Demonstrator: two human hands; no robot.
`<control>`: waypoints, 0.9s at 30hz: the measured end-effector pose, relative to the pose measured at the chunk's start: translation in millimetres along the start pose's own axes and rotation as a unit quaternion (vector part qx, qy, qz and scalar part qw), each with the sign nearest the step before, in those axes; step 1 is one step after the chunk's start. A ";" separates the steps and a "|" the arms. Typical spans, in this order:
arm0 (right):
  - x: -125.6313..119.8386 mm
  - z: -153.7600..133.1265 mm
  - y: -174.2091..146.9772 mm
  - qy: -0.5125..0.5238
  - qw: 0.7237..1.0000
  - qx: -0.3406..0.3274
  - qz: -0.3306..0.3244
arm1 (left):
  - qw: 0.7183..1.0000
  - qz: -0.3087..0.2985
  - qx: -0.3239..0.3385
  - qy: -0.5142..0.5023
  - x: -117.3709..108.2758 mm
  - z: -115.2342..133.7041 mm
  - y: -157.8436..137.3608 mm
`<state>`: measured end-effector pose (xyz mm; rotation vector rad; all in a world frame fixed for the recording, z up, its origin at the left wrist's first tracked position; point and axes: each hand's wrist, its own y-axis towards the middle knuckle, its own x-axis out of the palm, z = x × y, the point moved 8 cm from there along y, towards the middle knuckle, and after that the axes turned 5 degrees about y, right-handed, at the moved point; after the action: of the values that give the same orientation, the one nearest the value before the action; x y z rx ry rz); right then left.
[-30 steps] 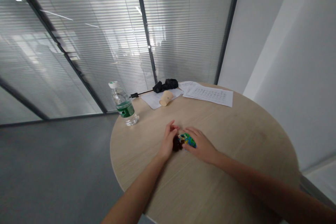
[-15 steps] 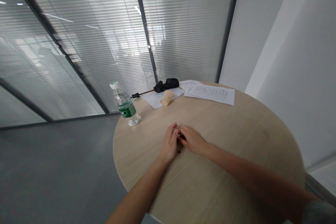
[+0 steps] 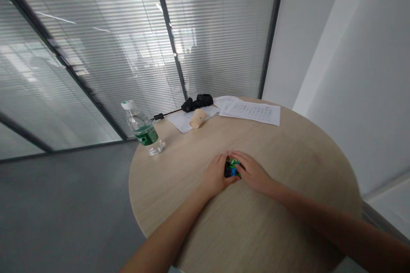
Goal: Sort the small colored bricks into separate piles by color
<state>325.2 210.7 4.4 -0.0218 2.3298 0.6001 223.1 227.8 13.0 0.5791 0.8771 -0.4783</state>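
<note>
Near the middle of the round wooden table, a small multicoloured object shows green, blue and black patches. Whether it is one piece or a cluster of small pieces, I cannot tell. My left hand curls around its left and near side, thumb along the front. From the right, my right hand closes on it, fingertips over its top and right edge. The fingertips of both hands come together at the far side. Part of the object is hidden under the fingers.
A water bottle with a green label stands at the table's left edge. Farther back, a paper cup lies on its side on a sheet, beside a black bundle with a cord. Printed papers lie to its right.
My hands have shifted slightly right and turned around the object. Its green and blue patches now show; before, only dark bits were visible between my fingers. The view has swung a little right.
</note>
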 end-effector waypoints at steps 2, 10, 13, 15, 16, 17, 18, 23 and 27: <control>6.7 -8.1 -3.4 -0.039 0.999 -0.029 -0.016 | 0.999 0.025 0.000 -0.047 -0.4 -2.9 3.0; 34.6 -49.7 12.0 -0.099 0.992 -0.061 -0.043 | 0.829 0.234 -0.226 -0.455 -16.7 -71.4 -14.1; 44.9 -61.7 21.6 -0.080 0.993 -0.066 -0.052 | 0.777 0.262 -0.253 -0.514 -20.7 -86.1 -28.0; 53.1 -67.3 27.6 -0.065 0.993 -0.075 -0.064 | 0.800 0.259 -0.241 -0.485 -28.1 -87.9 -35.9; 57.4 -69.5 30.5 -0.057 0.993 -0.081 -0.071 | 0.824 0.249 -0.232 -0.453 -32.3 -86.5 -39.1; 61.3 -71.4 33.3 -0.049 0.992 -0.087 -0.076 | 0.850 0.236 -0.223 -0.414 -36.3 -84.2 -42.1; 64.7 -72.7 36.0 -0.040 0.992 -0.091 -0.080 | 0.875 0.224 -0.214 -0.373 -40.0 -81.1 -44.8; 62.2 -62.2 48.6 0.019 0.997 -0.056 -0.049 | 0.940 0.164 -0.178 -0.239 -48.7 -65.7 -52.4; 39.9 -35.2 49.7 0.056 0.998 0.012 0.007 | 0.976 0.111 -0.125 -0.137 -45.6 -49.7 -48.6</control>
<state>263.9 246.0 21.2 -0.0283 2.4478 0.5906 140.0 230.5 12.0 0.3634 0.5875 -0.2314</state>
